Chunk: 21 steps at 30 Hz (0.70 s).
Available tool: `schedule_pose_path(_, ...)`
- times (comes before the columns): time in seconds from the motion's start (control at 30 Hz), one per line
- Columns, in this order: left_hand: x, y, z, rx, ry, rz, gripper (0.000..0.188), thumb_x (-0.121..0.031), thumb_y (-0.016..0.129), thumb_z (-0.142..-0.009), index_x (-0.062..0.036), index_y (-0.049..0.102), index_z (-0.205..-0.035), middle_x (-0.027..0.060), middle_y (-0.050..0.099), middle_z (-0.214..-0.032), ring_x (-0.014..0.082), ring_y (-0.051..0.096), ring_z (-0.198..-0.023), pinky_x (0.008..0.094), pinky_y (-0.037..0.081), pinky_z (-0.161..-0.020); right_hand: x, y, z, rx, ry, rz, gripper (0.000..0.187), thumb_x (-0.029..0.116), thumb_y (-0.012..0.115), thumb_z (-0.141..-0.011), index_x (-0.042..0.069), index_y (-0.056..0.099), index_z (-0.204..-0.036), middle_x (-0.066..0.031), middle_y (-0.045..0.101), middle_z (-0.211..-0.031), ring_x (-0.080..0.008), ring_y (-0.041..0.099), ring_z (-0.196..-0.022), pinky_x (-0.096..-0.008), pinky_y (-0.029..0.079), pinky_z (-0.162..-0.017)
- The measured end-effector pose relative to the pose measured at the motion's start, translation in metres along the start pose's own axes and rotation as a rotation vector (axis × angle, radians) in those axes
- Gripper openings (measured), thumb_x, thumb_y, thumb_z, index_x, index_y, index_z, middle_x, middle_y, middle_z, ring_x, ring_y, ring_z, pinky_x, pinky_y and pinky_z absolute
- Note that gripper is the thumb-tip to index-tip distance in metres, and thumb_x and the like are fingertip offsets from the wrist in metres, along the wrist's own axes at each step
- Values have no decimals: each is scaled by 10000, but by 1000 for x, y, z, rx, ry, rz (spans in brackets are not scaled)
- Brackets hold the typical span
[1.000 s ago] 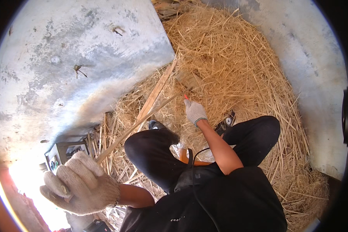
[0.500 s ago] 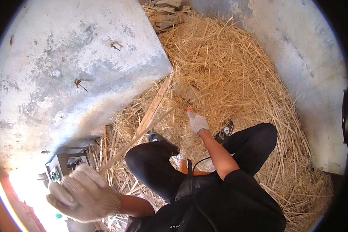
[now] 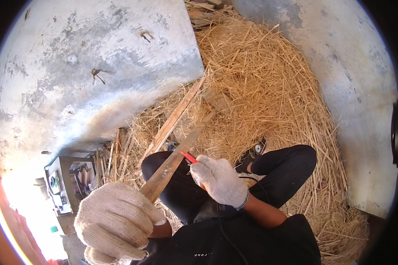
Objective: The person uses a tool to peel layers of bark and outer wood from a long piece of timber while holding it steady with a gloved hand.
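My left hand (image 3: 117, 221), in a knitted off-white glove, is closed around the near end of a long flat bamboo strip (image 3: 181, 157). The strip slants away to the upper right over my left thigh. My right hand (image 3: 223, 181), gloved too, is closed on a small red-handled tool (image 3: 189, 157); its red end pokes out beside the strip's right edge. The rest of that tool is hidden in my fingers. A paler, straight slat (image 3: 172, 121) lies on the shavings to the left of the strip.
Straw-coloured shavings (image 3: 265, 79) cover the floor around my bent legs. A weathered wall (image 3: 132, 57) rises on the left, another wall (image 3: 358, 75) on the right. A small shelf unit (image 3: 68, 181) with items stands at left. Wood pieces (image 3: 203, 13) lie at the far end.
My right hand has drawn back toward my body with the red-handled tool, from the strip's far part to its middle. My left hand has shifted slightly right, still holding the strip.
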<state>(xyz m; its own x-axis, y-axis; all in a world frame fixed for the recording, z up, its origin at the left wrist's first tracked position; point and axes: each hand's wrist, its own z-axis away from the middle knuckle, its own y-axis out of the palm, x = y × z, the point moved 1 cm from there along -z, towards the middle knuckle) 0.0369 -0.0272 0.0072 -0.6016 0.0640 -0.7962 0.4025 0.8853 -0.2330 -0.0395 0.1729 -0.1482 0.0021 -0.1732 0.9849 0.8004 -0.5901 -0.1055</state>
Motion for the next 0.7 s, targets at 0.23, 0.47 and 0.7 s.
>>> schedule_pose_path(0.23,5,17,-5,-140,64,-1,362,-180,544,-916,29,649,-639,123,602,-568,239,626,-506,416,606,-582,-94,1,-46,-318,-43,434,298,268,539,-1030,-23,601,-1028,-208,613,-798,-428,624,-713,-459,475,-589)
schedule_pose_path(0.47,6,16,7,-331,64,-24,344,-220,517,-990,-27,616,-724,47,586,-569,219,577,-418,331,525,-437,-5,4,18,-200,-273,339,154,162,609,-955,46,591,-1056,-177,591,-723,-368,647,-638,-446,468,-511)
schedule_pose_path(0.7,-2,37,-11,-339,-45,14,439,-260,501,-978,0,657,-660,107,625,-573,242,611,-468,424,591,-537,-177,-30,-44,-197,440,697,617,506,355,-1041,-1,707,-1058,-246,692,-822,-448,683,-791,-512,522,-643)
